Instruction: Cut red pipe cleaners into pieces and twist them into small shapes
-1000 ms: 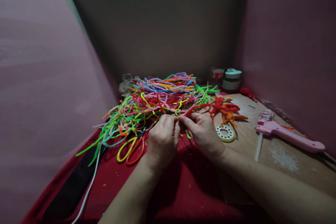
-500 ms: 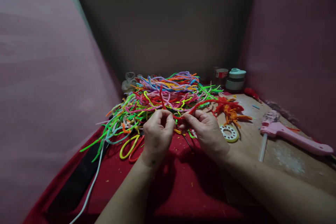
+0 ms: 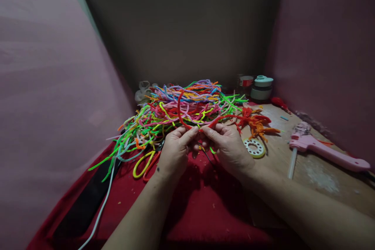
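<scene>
My left hand (image 3: 175, 150) and my right hand (image 3: 227, 146) meet just above the red cloth (image 3: 187, 207), fingertips almost touching. Both pinch the same red pipe cleaner (image 3: 180, 113), which bends up in a loop to the left and runs off to the right between them. Right behind my hands lies a big tangled pile of coloured pipe cleaners (image 3: 181, 109) in green, pink, red, yellow and blue.
Scissors with yellow and orange handles (image 3: 145, 164) lie left of my left hand. A white ring with holes (image 3: 254, 148), orange and red fuzzy pieces (image 3: 256, 123), a pink glue gun (image 3: 322, 150) and tape rolls (image 3: 260, 88) sit to the right. Walls close in on three sides.
The red pipe cleaner's left end has risen and curled into a loop. My left hand turned and its fingers slid along the stem. The right hand kept its pinch.
</scene>
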`<state>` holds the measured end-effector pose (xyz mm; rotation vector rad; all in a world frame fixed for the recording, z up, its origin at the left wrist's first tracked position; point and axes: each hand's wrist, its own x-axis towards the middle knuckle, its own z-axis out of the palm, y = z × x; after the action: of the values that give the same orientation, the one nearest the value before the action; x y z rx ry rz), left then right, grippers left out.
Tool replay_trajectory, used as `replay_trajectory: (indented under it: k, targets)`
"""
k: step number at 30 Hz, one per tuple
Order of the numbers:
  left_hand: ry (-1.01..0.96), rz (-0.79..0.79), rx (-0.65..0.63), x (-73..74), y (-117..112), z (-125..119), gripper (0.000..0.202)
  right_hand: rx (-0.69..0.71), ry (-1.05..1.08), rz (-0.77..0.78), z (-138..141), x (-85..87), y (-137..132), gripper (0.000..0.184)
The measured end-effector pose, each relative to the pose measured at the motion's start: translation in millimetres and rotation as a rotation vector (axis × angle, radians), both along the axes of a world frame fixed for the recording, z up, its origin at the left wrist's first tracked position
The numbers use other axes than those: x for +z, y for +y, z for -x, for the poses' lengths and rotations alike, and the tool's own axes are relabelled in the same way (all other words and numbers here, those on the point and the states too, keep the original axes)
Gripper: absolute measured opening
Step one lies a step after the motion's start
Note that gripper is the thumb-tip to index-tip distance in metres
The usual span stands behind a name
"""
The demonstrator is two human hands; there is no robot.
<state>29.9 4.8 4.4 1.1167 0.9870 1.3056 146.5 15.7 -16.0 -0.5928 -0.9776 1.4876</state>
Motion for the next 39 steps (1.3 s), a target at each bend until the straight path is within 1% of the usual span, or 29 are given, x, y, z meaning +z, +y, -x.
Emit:
replay_trajectory:
  k: [2,4,5,6,7,8,9,10,11,12,13,15,17,20,23,25,27,30,31,32,34,36,37,39]
  targets:
    - [0.08,-0.002,0.001,3.7,-1.1,4.4,0.027,0.015,0.007,0.008,0.2,-0.4,0.5,0.02]
    - [0.294,-0.015,0.022,8.3,-4.4,16.5,0.035,0.002,-0.001,0.028,-0.5,-1.0,2.0,0.02]
    - [0.448,-0.032,0.077,10.2,-7.1,26.1,0.036,-0.007,-0.004,0.038,-1.1,-1.2,3.0,0.02]
    - [0.652,-0.065,0.119,11.3,-10.7,37.7,0.034,-0.013,-0.005,0.045,-1.7,-1.3,3.9,0.021]
    - [0.853,-0.113,0.209,11.4,-14.8,50.9,0.031,-0.015,-0.002,0.047,-2.3,-1.4,4.7,0.021]
    - [1.075,-0.128,0.288,10.4,-19.2,64.6,0.028,-0.014,0.0,0.045,-2.9,-1.5,5.4,0.021]
    - [1.281,-0.104,0.336,8.2,-23.7,78.1,0.025,-0.012,0.001,0.039,-3.3,-1.6,5.8,0.021]
    - [1.439,-0.039,0.35,5.0,-28.0,90.5,0.023,-0.009,0.001,0.034,-3.6,-1.6,5.9,0.021]
    - [1.556,0.04,0.359,0.9,-31.5,101.0,0.022,-0.006,-0.001,0.035,-3.7,-1.7,5.8,0.021]
    - [1.632,0.103,0.322,-3.6,-34.2,109.2,0.021,-0.003,0.0,0.04,-3.7,-1.8,5.5,0.021]
    - [1.685,0.118,0.275,-8.4,-35.7,115.1,0.019,0.003,0.003,0.047,-3.7,-1.9,5.1,0.02]
    - [1.724,0.108,0.222,-17.0,-35.8,120.7,0.013,0.02,0.017,0.054,-3.5,-1.9,4.0,0.019]
    - [1.726,0.118,0.204,-22.5,-34.3,121.5,0.012,0.032,0.035,0.052,-3.9,-1.8,3.4,0.018]
    - [1.721,0.171,0.202,-24.4,-37.3,123.1,0.016,0.045,0.068,0.063,-5.2,-1.6,4.2,0.017]
    - [1.7,0.172,0.238,-23.0,-52.2,130.2,0.021,0.056,0.102,0.079,-6.3,-1.7,6.6,0.016]
    - [1.601,0.12,0.262,-21.9,-65.6,134.6,0.028,0.054,0.118,0.083,-6.3,-1.7,8.2,0.015]
    - [1.437,0.076,0.23,-20.0,-78.0,134.0,0.037,0.053,0.123,0.089,-6.1,-1.5,8.9,0.015]
    - [1.167,-0.045,0.159,-15.4,-89.3,119.2,0.045,0.064,0.108,0.092,-6.4,-0.5,8.5,0.015]
    - [1.117,-0.073,0.138,-14.0,-90.7,111.4,0.046,0.067,0.104,0.089,-6.6,0.0,8.1,0.015]
    - [1.112,-0.093,0.138,-13.1,-91.0,103.2,0.046,0.07,0.102,0.086,-6.8,0.5,7.7,0.015]
    - [1.185,-0.184,0.109,-13.7,-88.5,87.9,0.044,0.075,0.101,0.084,-7.2,1.4,6.9,0.015]
    - [1.31,-0.334,0.092,-17.6,-83.4,76.2,0.043,0.071,0.1,0.09,-7.3,2.2,6.4,0.015]
    - [1.402,-0.41,0.106,-20.3,-80.6,71.9,0.044,0.069,0.1,0.093,-7.3,2.4,6.3,0.015]
    - [1.639,-0.513,0.189,-25.3,-75.5,65.9,0.046,0.062,0.1,0.099,-7.3,2.5,6.1,0.016]
